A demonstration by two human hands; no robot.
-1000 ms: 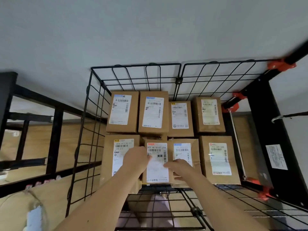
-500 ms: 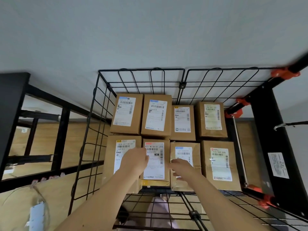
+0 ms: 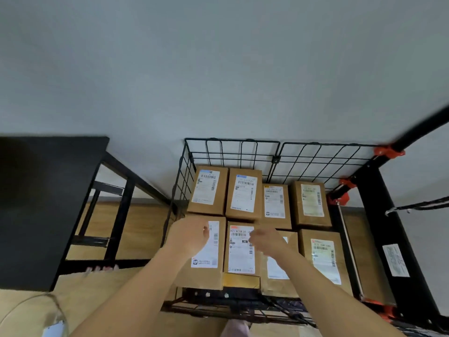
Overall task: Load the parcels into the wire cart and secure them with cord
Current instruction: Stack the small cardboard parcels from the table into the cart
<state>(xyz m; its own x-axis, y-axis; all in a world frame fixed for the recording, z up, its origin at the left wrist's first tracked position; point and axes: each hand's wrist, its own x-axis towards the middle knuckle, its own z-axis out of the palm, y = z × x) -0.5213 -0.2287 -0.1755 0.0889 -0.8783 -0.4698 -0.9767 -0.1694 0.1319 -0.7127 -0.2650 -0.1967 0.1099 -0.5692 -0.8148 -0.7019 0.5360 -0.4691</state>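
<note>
Grey wall [image 3: 218, 69] fills the top half. Black table [image 3: 43, 203] at left, over wood floor [image 3: 143, 229]. Wire cart [image 3: 230, 140] sits centre against the wall, with a black upright frame [image 3: 388, 239] touching its right side.

Parcels [image 3: 244, 193]: eight brown boxes in the cart, two rows of four, labels up, packed side by side. Second box in the near row [image 3: 241, 254] sits a bit short of its neighbours, with a yellow-taped box edge [image 3: 240, 280] showing below it.

Left hand [image 3: 188, 235] is over the near-left parcel [image 3: 209, 254], covering part of its label. Right hand [image 3: 266, 240] is over the third near-row box [image 3: 279, 271]. Both have fingers loosely curled. Frame is motion-blurred, but neither looks to be gripping anything, and I can't tell if they touch the boxes.

Orange clamps [image 3: 388, 151] sit at the cart's right corners, on the frame. Dark cord [image 3: 422, 205] juts in from the right edge, well apart from the parcels and not across them.
</note>
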